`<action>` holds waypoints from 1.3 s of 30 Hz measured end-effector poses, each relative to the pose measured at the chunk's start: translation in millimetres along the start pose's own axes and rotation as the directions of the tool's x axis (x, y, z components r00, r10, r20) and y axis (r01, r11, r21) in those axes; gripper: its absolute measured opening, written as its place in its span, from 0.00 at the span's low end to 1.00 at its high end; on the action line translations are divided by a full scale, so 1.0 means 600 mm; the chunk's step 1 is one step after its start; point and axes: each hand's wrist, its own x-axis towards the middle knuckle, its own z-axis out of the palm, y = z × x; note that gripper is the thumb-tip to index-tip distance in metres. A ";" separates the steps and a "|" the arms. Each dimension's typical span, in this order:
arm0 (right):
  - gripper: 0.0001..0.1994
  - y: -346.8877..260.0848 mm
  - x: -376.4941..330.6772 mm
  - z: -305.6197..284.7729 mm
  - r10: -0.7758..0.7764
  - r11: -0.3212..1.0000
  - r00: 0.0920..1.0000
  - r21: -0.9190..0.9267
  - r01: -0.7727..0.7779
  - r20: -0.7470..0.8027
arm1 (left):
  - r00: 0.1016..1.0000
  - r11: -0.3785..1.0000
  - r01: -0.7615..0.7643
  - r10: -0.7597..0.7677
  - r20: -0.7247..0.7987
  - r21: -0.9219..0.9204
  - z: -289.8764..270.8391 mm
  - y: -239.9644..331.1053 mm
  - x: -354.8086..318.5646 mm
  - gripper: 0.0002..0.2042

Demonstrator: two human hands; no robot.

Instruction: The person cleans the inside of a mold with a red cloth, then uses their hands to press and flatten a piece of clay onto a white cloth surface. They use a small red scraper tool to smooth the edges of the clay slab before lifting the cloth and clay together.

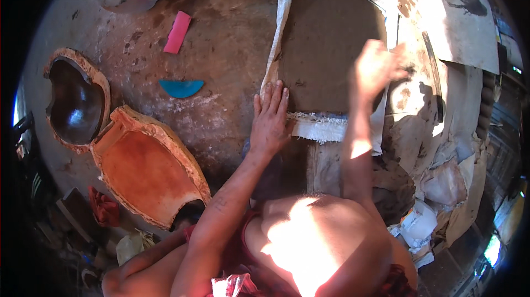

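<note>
A smooth grey-brown clay slab [331,48] lies on a white woven cloth [282,15], whose frayed near edge [320,127] shows in front of it. My left hand [269,117] lies flat with its fingers stretched out at the near left corner of the slab and cloth. Over the slab's right edge, my right hand [378,68] is bent at the wrist and blurred by motion in bright sun. Whether it holds anything cannot be made out.
Left of the slab lie a blue half-moon scraper [181,88] and a pink flat piece [178,32]. Farther left sit a dark hollow mould [77,101] and an orange one [146,170]. A pale board [469,29] and a thin dark strip [434,76] lie right; crumpled white plastic [419,222] is nearer.
</note>
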 end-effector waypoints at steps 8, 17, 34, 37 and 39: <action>0.41 -0.094 -0.012 0.059 -0.039 0.974 0.999 0.221 0.040 -0.005 | 1.000 1.000 0.008 -0.008 0.017 0.026 -0.011 -0.015 0.013 0.48; 0.45 -0.110 -0.051 0.091 -0.083 0.978 0.988 0.199 0.056 0.127 | 0.999 1.000 -0.023 0.023 0.048 0.001 -0.008 -0.016 0.010 0.51; 0.57 0.078 -0.044 0.073 0.020 0.981 0.964 0.182 -0.071 0.267 | 0.998 0.998 -0.065 0.065 0.003 0.014 0.025 0.024 0.039 0.47; 0.53 0.041 0.011 0.035 0.189 0.851 0.899 0.392 -0.351 0.394 | 0.999 0.997 -0.040 0.040 0.000 0.062 0.010 -0.012 0.022 0.48; 0.42 0.070 0.079 0.002 0.107 0.883 0.990 0.447 -0.139 0.097 | 0.999 0.998 -0.033 0.034 -0.004 0.054 0.010 -0.009 0.004 0.48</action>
